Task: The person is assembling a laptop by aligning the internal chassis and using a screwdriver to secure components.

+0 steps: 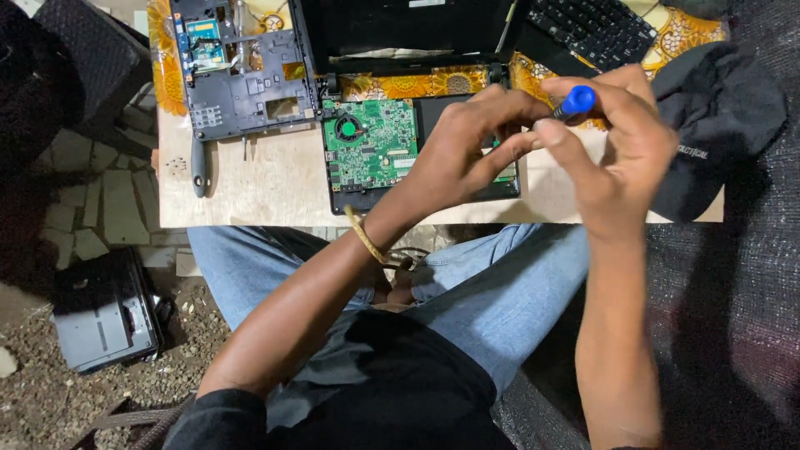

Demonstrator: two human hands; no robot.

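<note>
An opened laptop base [346, 198] lies on a small wooden board [275, 187], its green circuit board [371, 143] and round fan exposed. My left hand [467, 150] hovers over the base's right half, fingers reaching toward my right hand. My right hand [621, 154] holds a blue-handled screwdriver [575, 102] by its top, above the board's right side. The screwdriver's shaft is hidden behind my fingers. A thin yellow band circles my left wrist.
A removed dark laptop cover [242, 79] lies at the back left, a screwdriver [198, 167] beside it. A laptop screen [408, 29], a loose keyboard [596, 29] and a black cap [717, 125] sit behind and right. A grey device [104, 312] rests on gravel at left.
</note>
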